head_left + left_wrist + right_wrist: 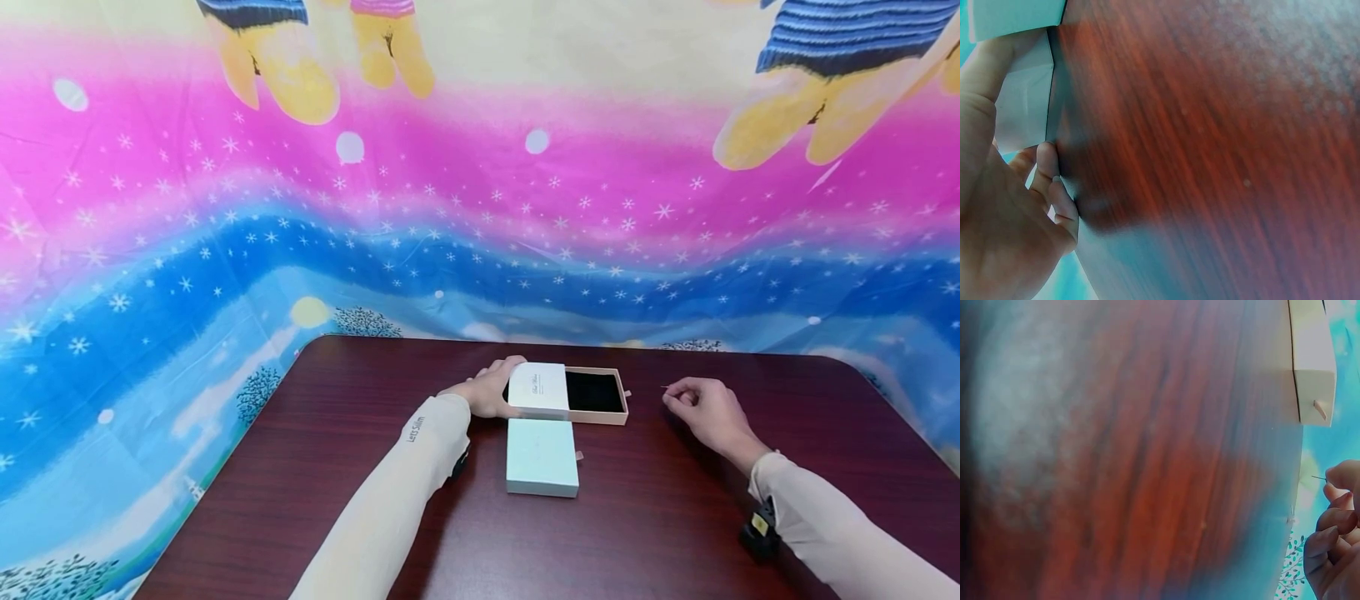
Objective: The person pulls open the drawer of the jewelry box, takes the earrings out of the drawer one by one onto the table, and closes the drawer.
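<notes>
My left hand (491, 390) grips the left end of a white box sleeve (538, 387), thumb at the near side and fingers round the far side. Out of the sleeve's right side sticks a pale drawer (622, 408) with a black lining (594, 392) and a small pull tab. To the right, above the table, my right hand (708, 412) pinches a tiny, thin, pin-like thing (1318, 477) between thumb and forefinger; most of it is hidden by the fingertips. A pale mint box (542, 457), closed, lies just in front of the white one.
The dark red-brown wooden table (637, 517) has rounded far corners. Behind it hangs a colourful printed cloth (480, 217) that reaches down to the table's back edge. A small ribbon tab (579, 456) pokes out at the mint box's right side.
</notes>
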The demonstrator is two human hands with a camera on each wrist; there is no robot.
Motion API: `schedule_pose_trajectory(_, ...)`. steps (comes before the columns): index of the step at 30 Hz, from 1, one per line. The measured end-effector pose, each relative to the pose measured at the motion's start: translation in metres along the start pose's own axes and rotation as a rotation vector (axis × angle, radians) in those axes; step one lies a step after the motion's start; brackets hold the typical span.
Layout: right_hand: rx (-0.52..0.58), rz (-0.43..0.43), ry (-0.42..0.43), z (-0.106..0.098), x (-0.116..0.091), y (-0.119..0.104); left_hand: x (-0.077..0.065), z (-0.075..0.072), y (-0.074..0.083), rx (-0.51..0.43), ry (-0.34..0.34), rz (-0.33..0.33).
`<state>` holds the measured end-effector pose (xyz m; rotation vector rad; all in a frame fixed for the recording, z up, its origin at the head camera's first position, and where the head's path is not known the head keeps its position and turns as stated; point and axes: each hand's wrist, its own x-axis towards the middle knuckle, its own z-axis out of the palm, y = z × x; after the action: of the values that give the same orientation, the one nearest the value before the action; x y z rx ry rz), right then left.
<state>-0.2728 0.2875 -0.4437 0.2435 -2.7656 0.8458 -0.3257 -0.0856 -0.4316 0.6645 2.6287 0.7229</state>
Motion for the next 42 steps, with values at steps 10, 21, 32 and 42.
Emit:
schedule_pose_trajectory(10,0.004,0.02,-0.008,-0.003,0.003,0.006,-0.001,0.0,0.0,-0.002,0.0,0.0)
schedule_pose_trajectory(21,0.0,0.031,-0.031,-0.005,0.003,0.01,0.0,0.0,-0.001,0.009,0.002,0.0)
schedule_pose_trajectory(32,0.002,0.035,-0.031,-0.005,0.004,0.012,0.0,0.0,0.0,0.007,-0.001,0.002)
schedule_pose_trajectory(42,0.004,0.05,-0.029,-0.002,0.005,0.013,-0.002,0.0,0.001,0.013,0.001,0.003)
